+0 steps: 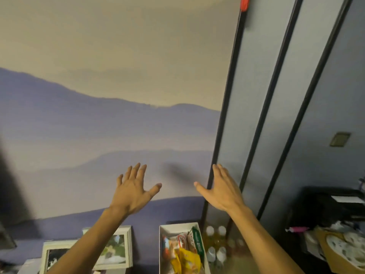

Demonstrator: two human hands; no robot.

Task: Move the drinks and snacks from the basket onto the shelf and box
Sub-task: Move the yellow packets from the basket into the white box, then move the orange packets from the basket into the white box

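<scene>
**Snacks boxed, hands empty**

Snacks (182, 252) packed in white box (164, 230) at 6 o'clock. Left hand (132, 192) and right hand (222, 191) raised, fingers spread, grasping nothing. Bottles (216, 244) just beside box at 3 o'clock. Picture frames (118, 248) at 7 o'clock.

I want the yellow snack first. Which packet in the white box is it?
The yellow packet at the near end of the white box; the green-edged packet and the orange-red one lie farther back.
</scene>
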